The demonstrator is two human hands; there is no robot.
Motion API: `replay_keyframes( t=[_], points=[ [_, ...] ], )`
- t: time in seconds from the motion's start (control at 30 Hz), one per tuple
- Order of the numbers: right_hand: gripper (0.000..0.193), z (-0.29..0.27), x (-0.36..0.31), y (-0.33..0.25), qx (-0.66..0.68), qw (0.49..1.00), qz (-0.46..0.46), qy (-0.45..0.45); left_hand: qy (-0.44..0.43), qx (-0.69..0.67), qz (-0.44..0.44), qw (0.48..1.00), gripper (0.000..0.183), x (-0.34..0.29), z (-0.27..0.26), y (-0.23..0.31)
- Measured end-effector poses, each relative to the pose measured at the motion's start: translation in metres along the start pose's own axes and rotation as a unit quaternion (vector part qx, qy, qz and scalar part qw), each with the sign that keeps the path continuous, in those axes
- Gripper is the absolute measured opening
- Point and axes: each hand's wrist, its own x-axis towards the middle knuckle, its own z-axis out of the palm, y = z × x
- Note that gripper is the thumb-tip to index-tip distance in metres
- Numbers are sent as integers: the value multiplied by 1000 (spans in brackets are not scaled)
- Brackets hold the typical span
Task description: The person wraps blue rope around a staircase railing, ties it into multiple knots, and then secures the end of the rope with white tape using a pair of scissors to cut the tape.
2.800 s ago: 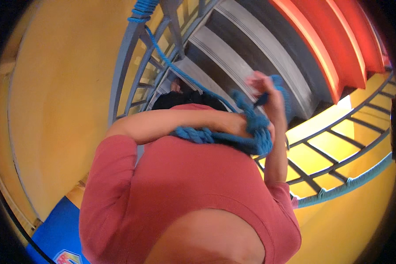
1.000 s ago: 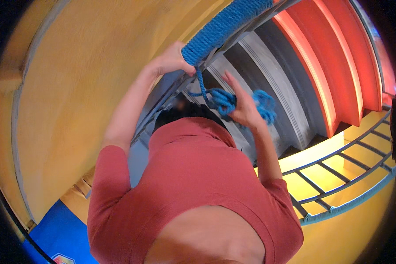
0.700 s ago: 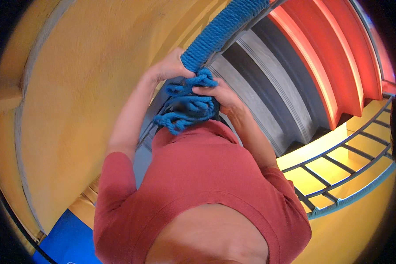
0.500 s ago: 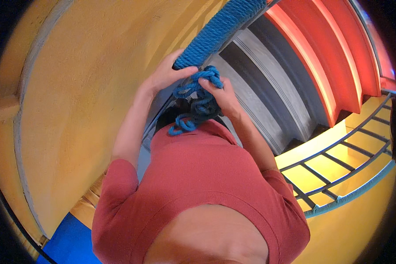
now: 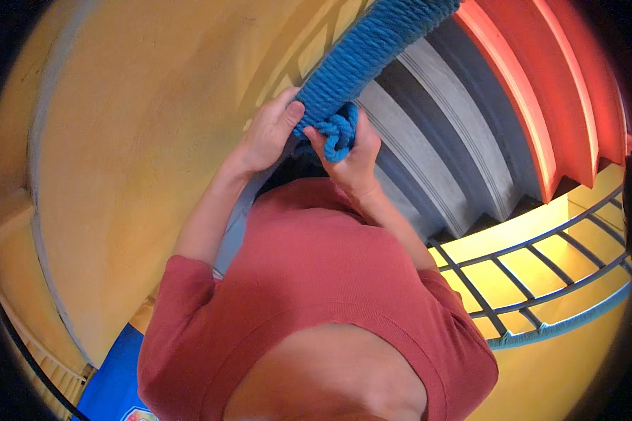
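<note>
Along the left of my feed, a yellow-orange wall (image 5: pixel 133 175) curves from the upper edge down toward the lower rim, taking up the largest area I can see. Next in size is the wearer's red shirt (image 5: pixel 330 274), filling the lower middle, with both bare forearms reaching up and inward from its sleeves. Beyond the hands I see a flight of grey stairs (image 5: pixel 435 119) with dark bands between the treads, and bright red steps (image 5: pixel 534 91) to the right of it. Below these on the right, a dark barred railing (image 5: pixel 549 264) arcs across a yellow area, and a pale blue-wrapped rail (image 5: pixel 562 326) runs under it.

Slanting from the top edge down toward the hands is a handrail (image 5: pixel 361 67) wound in close, side-by-side turns of blue rope. At lower left I make out part of a blue panel (image 5: pixel 116 372).

At the lower end of the winding, the left hand (image 5: pixel 268 135) has its grip curled around the wrapped rail, thumb along the near side; I cannot tell how far its fingers reach behind. Just beside it, the right hand (image 5: pixel 358 158) has its grip bent around a small bundle of loose rope loops (image 5: pixel 338 130), thumb on one side and fingers on the other. The loops sit right against the wound rail.
</note>
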Motion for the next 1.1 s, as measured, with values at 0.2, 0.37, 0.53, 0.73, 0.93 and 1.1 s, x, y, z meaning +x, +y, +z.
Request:
replay_keyframes(
  t=[0.2,0.37,0.53,0.73,0.93,1.1],
  points=[
    [42,-1,-1,-3,-37,999,-25,0,-1,-54,2,999,54,4,5,-11],
    [32,-18,19,-9,49,990,83,-105,-8,-47,18,999,51,9,2,-6],
    [31,-60,16,-43,-82,895,227,-376,14,-52,19,998,52,12,0,-17],
    [28,-88,-28,-20,67,969,203,-128,45,49,-17,998,49,2,11,12],
    [45,-44,-5,-46,585,729,333,121,249,218,42,943,50,0,39,9],
    [31,-48,-13,-29,654,679,333,11,157,178,-29,971,41,9,26,17]
  ],
)
